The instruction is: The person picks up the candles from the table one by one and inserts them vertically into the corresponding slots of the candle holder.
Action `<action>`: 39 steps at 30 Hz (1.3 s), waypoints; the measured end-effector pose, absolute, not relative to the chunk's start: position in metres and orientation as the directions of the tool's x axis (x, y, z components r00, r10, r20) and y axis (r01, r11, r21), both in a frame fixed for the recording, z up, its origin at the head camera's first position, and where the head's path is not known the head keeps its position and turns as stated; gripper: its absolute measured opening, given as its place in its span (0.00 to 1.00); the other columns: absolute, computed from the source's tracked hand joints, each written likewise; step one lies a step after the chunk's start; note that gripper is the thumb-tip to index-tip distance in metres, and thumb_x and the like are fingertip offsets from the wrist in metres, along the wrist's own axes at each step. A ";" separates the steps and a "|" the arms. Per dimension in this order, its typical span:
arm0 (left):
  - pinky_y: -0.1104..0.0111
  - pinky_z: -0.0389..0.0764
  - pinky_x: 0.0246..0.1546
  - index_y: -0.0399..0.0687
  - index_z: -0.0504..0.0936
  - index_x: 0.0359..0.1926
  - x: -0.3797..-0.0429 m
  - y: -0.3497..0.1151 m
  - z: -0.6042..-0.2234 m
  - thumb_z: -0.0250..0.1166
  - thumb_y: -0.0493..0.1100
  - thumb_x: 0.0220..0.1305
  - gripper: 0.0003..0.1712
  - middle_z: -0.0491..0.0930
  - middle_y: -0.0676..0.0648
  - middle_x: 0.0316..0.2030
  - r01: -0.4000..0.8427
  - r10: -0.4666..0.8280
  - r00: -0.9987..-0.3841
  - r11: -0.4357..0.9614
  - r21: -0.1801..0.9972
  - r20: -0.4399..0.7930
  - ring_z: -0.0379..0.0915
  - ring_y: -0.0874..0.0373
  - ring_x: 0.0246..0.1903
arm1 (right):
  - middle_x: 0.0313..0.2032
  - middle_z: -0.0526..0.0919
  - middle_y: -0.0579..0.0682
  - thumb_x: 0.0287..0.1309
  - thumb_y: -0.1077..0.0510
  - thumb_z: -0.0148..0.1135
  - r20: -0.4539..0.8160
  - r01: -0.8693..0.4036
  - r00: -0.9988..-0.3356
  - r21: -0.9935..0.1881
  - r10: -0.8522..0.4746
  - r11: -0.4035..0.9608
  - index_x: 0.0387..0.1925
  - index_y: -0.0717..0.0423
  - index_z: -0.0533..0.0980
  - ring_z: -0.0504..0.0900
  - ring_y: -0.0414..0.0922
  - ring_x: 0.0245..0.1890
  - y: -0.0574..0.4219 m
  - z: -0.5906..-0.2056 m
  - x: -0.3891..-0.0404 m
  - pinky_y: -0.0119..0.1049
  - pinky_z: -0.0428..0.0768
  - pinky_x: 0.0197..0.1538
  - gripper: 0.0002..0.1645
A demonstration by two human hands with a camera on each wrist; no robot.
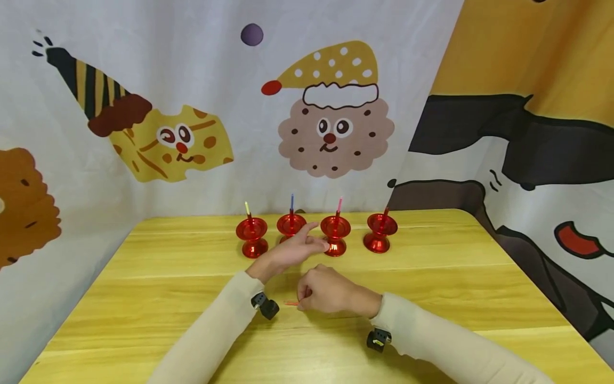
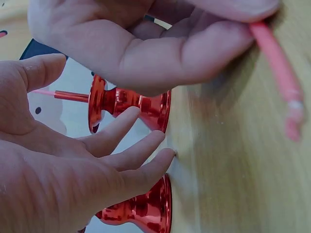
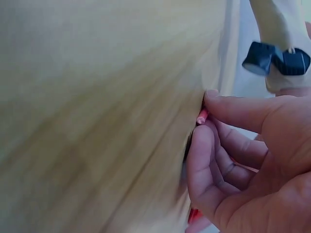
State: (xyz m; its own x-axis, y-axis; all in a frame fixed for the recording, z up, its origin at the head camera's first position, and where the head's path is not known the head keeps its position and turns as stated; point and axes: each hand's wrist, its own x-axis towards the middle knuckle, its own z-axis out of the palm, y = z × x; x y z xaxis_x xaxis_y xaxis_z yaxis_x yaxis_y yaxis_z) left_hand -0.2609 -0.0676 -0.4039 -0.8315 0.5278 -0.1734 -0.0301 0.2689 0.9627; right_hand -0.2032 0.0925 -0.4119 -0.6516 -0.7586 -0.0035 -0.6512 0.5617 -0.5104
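Observation:
My right hand (image 1: 331,290) pinches a thin red candle (image 1: 290,303) between thumb and finger, low over the table. In the left wrist view the candle (image 2: 279,68) juts from the fingertips. My left hand (image 1: 293,249) is stretched past it, fingers loosely extended, beside a shiny red candle holder (image 1: 335,228) that carries a pink candle (image 1: 340,205); whether they touch cannot be told. Behind the left hand is a partly hidden holder (image 1: 290,220) with a blue candle (image 1: 292,201).
At the row's left end a holder (image 1: 251,229) bears a yellow candle (image 1: 247,208). The rightmost holder (image 1: 381,225) shows only a red stem. All stand near the back edge of the wooden table (image 1: 158,288), before a printed curtain (image 1: 259,133).

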 end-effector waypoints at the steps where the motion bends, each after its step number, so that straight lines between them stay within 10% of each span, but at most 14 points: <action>1: 0.37 0.61 0.77 0.46 0.42 0.90 -0.260 -0.068 -0.404 0.64 0.52 0.82 0.52 0.76 0.37 0.73 -0.027 0.523 -0.834 0.280 0.960 -0.176 0.68 0.38 0.76 | 0.21 0.81 0.32 0.63 0.61 0.81 -0.003 -0.654 -0.649 -0.509 -0.761 0.560 0.24 0.48 0.86 0.75 0.29 0.22 0.094 -0.412 -0.205 0.29 0.77 0.34 0.13; 14: 0.38 0.66 0.75 0.41 0.45 0.88 -0.249 -0.068 -0.407 0.62 0.49 0.83 0.48 0.81 0.42 0.65 -0.016 0.506 -0.847 0.277 0.961 -0.160 0.71 0.40 0.73 | 0.22 0.82 0.32 0.59 0.65 0.76 -0.046 -0.635 -0.652 -0.512 -0.757 0.578 0.24 0.49 0.88 0.72 0.28 0.21 0.139 -0.409 -0.214 0.27 0.76 0.29 0.11; 28: 0.46 0.75 0.68 0.41 0.79 0.69 -0.242 -0.053 -0.412 0.61 0.52 0.84 0.24 0.81 0.47 0.62 0.097 0.535 -0.830 0.412 0.906 -0.155 0.75 0.47 0.66 | 0.27 0.83 0.37 0.61 0.67 0.72 0.075 -0.545 -0.746 -0.639 -0.662 0.542 0.30 0.50 0.86 0.79 0.36 0.28 0.228 -0.391 -0.232 0.32 0.80 0.36 0.09; 39: 0.53 0.77 0.69 0.40 0.69 0.81 -0.243 -0.012 -0.408 0.64 0.53 0.82 0.37 0.76 0.46 0.74 0.170 0.603 -0.788 0.412 0.895 -0.127 0.73 0.48 0.72 | 0.33 0.86 0.46 0.62 0.67 0.73 0.154 -0.439 -0.865 -0.696 -0.478 0.568 0.39 0.59 0.86 0.81 0.45 0.33 0.268 -0.371 -0.254 0.33 0.82 0.41 0.04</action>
State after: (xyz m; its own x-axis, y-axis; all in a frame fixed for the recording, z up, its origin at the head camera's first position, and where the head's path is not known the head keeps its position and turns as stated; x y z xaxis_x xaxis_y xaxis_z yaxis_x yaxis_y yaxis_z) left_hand -0.2430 -0.0116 -0.4082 -0.7876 0.6028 -0.1275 0.1700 0.4115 0.8954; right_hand -0.2538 0.2681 -0.3709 -0.8646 -0.4782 0.1544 -0.4386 0.5684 -0.6961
